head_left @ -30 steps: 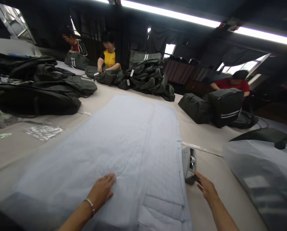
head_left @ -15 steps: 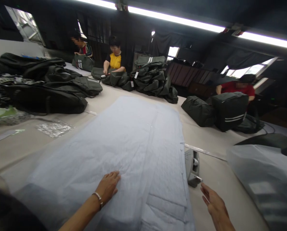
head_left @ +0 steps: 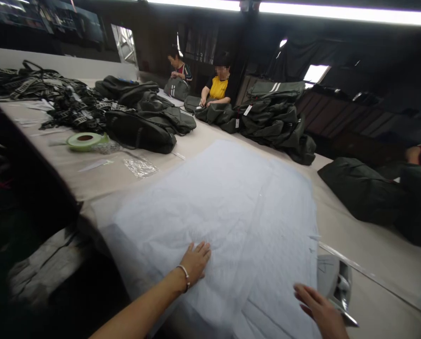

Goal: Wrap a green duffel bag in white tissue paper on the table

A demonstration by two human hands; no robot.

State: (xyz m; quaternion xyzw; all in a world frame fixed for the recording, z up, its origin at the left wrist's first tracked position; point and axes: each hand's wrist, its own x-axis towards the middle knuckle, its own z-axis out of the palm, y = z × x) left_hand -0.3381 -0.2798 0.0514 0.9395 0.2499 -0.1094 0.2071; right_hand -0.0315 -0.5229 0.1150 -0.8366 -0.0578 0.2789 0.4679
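Note:
A stack of thin, translucent white plastic sheets (head_left: 228,197) lies across the table in front of me. My left hand (head_left: 195,262), with a bracelet at the wrist, rests palm down on the stack with its fingers stretched out. Over the stack's right edge is my right hand (head_left: 318,308), slightly blurred, its fingers extended and nothing seen in it. Close beside that hand stands a grey tape dispenser (head_left: 325,273) with a metal tip, partly covered by the hand.
Dark green bags (head_left: 277,122) are heaped at the back, with more at left and right. Black straps (head_left: 79,108) pile up at far left near a green tape roll (head_left: 85,140) and a clear plastic bag (head_left: 140,167). Co-workers (head_left: 217,89) sit across the table (head_left: 383,259).
The view has turned left, so things appear further right. My right hand has moved from beside the dispenser's tip to over the sheets' right edge. My left hand stays on the sheets.

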